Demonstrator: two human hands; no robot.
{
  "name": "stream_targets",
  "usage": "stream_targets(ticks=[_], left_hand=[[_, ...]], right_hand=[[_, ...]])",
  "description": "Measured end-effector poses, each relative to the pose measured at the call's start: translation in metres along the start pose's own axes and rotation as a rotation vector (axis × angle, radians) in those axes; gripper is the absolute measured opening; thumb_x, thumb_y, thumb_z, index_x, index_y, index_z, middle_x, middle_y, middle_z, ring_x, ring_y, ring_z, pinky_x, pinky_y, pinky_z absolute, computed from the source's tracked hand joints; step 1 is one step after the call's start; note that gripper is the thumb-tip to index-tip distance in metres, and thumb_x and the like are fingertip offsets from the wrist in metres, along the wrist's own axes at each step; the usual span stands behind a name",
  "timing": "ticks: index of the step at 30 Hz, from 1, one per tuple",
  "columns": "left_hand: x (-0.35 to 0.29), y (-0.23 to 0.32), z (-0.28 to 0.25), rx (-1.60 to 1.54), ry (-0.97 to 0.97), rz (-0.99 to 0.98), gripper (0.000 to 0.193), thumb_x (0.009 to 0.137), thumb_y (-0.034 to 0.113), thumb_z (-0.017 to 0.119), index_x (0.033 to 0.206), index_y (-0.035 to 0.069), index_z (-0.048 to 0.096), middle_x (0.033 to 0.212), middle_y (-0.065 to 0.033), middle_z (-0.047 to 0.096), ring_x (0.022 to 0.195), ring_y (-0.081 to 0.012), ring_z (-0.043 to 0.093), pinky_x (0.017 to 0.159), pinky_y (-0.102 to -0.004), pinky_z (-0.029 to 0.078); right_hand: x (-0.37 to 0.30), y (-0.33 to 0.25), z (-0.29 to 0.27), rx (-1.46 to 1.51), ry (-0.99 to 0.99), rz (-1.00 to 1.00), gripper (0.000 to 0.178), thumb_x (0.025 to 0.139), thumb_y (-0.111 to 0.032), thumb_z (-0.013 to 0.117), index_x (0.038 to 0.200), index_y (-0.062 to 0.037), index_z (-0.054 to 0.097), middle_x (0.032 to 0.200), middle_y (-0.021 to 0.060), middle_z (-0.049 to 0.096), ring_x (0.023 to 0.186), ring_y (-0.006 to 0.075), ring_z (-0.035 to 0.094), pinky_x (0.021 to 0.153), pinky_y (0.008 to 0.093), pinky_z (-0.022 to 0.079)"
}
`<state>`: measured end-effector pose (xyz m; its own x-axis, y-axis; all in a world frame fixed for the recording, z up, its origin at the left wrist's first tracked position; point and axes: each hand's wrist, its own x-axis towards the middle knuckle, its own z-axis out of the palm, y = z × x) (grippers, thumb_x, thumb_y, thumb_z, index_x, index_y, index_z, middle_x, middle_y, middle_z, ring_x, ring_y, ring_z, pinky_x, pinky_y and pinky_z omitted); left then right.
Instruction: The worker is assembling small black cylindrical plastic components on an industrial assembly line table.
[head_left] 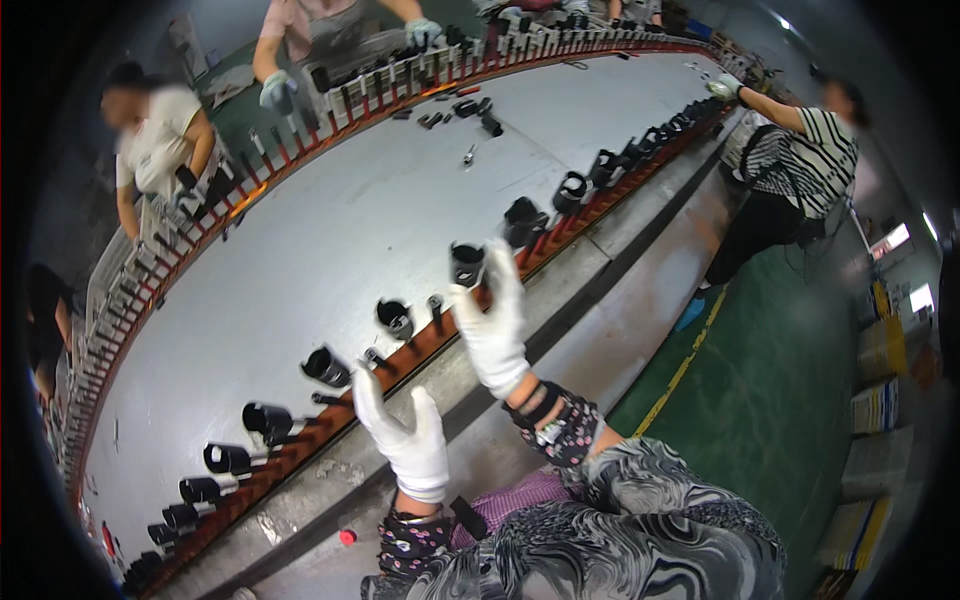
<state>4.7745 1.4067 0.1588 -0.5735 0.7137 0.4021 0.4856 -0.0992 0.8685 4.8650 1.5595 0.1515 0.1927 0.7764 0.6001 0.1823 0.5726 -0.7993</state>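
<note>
Holding black ring part [467,264], gloved right hand [492,322]

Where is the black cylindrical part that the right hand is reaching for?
In the head view, the black cylindrical part sits just above centre, at the fingertips of the gloved right hand, on the red-edged conveyor rail between two similar black parts in the row.

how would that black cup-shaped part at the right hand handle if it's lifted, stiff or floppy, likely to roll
The black cup-shaped part looks like a rigid hollow moulding, so probably stiff and light. Its round body would likely roll if laid on its side. The gloved right hand should grip it without much slipping.
</note>
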Motion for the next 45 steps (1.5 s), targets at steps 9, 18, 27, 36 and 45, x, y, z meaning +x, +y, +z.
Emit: stream_targets(ticks=[9,18,27,36,45], left_hand=[[0.074,0.037,0.007,-0.209,0.118,-0.151,0.081,0.096,0.003,0.064,0.163,0.006,0.019,0.149,-0.0187,0.047,0.130,-0.0230,0.050,0.113,-0.0356,0.038],[-0.014,0.059,0.084,-0.025,-0.036,-0.016,0.071,0.092,0.008,0.069,0.153,-0.005,0.035,0.154,-0.0236,0.042,0.145,-0.0361,0.040,0.122,-0.0445,0.030],[0.107,0.049,0.144,-0.420,0.240,-0.281,0.089,0.090,-0.001,0.071,0.163,0.008,0.020,0.144,-0.0126,0.052,0.103,-0.0163,0.056,0.095,-0.0336,0.050],[0.019,0.098,0.279,0.125,0.118,-0.071,0.080,0.092,0.000,0.066,0.160,-0.001,0.023,0.164,-0.0222,0.028,0.152,-0.0322,0.030,0.125,-0.0441,0.023],[0.124,0.084,0.276,-0.203,0.297,-0.187,0.080,0.091,-0.002,0.071,0.160,0.010,0.031,0.111,-0.0042,0.063,0.098,-0.0116,0.059,0.091,-0.0288,0.052]], right_hand=[[0.005,-0.024,0.048,0.379,-0.323,0.393,0.061,0.089,-0.011,0.074,0.146,-0.0059,0.052,0.108,0.0108,0.072,0.095,0.0185,0.070,0.089,0.0293,0.055],[0.055,0.020,-0.053,0.264,-0.027,0.369,0.070,0.094,0.004,0.066,0.155,0.0015,0.033,0.157,0.0184,0.040,0.148,0.0265,0.034,0.123,0.0371,0.030],[0.119,0.031,-0.014,0.366,-0.470,0.448,0.055,0.090,-0.012,0.077,0.139,0.0017,0.056,0.111,0.0081,0.072,0.096,0.0163,0.068,0.092,0.0303,0.054],[0.164,0.121,-0.144,0.016,-0.160,0.226,0.063,0.089,-0.011,0.078,0.144,0.0008,0.050,0.134,0.0176,0.063,0.129,0.0273,0.058,0.113,0.0396,0.044],[0.205,0.105,-0.084,0.232,-0.378,0.191,0.038,0.088,-0.018,0.077,0.124,-0.0096,0.068,0.098,0.0093,0.073,0.087,0.0235,0.071,0.081,0.0339,0.057]])
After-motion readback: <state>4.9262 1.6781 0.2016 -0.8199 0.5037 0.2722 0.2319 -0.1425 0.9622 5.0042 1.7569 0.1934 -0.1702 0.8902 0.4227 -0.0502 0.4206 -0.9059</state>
